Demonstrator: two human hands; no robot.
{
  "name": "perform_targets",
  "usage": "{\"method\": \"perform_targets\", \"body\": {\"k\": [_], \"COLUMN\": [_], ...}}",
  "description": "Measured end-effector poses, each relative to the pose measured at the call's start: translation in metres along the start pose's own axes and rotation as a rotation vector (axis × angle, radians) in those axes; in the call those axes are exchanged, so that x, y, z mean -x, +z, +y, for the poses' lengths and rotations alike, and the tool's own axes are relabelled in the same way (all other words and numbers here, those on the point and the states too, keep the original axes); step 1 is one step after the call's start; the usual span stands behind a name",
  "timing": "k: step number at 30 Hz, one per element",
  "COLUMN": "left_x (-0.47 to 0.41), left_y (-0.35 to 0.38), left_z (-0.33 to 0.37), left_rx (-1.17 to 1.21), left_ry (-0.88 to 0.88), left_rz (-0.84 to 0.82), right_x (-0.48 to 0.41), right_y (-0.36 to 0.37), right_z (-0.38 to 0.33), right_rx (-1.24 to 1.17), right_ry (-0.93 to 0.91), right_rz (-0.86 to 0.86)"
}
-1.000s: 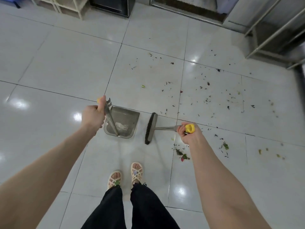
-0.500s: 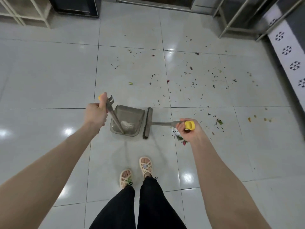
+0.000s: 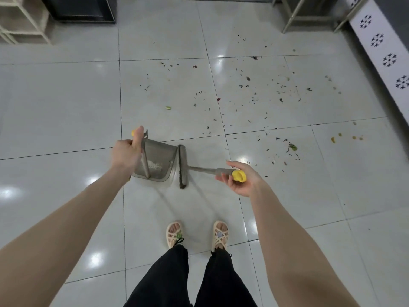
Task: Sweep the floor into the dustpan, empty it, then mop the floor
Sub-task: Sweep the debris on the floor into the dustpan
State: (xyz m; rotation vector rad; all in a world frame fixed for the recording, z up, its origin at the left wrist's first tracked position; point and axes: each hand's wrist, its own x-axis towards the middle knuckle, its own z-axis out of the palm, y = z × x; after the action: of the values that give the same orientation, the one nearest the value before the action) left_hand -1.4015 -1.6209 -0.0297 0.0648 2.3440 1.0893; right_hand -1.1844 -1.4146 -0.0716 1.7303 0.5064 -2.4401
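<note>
At centre frame, just above the feet, the dustpan is stood on the floor, with its open edge turned to 3 o'clock. Its handle is gripped by the left hand, the thumb laid along the handle. The broom head is set along that open edge; whether they touch cannot be told. The yellow-capped handle end is loosely pinched between the thumb and fingers of the right hand, palm up. Debris is scattered from 12 to 3 o'clock. Bare tile is seen at 9 and 6 o'clock. The room is bounded by a shelf and a cabinet at 11 o'clock, a rack at 1 and a patterned panel at 2.
</note>
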Motion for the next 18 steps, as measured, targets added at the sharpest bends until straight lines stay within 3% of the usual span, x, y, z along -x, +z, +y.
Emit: {"method": "perform_targets", "body": {"k": [7, 18], "left_x": [0.014, 0.047], "left_y": [0.035, 0.121], "left_z": [0.006, 0.041], "left_rx": [0.035, 0.032], "left_ry": [-0.036, -0.029], "left_rz": [0.019, 0.007], "right_x": [0.013, 0.022], "right_y": [-0.035, -0.137], "right_z": [-0.027, -0.077], "right_rx": [0.485, 0.155], "right_ry": [0.039, -0.044], "right_rz": [0.031, 0.191]}}
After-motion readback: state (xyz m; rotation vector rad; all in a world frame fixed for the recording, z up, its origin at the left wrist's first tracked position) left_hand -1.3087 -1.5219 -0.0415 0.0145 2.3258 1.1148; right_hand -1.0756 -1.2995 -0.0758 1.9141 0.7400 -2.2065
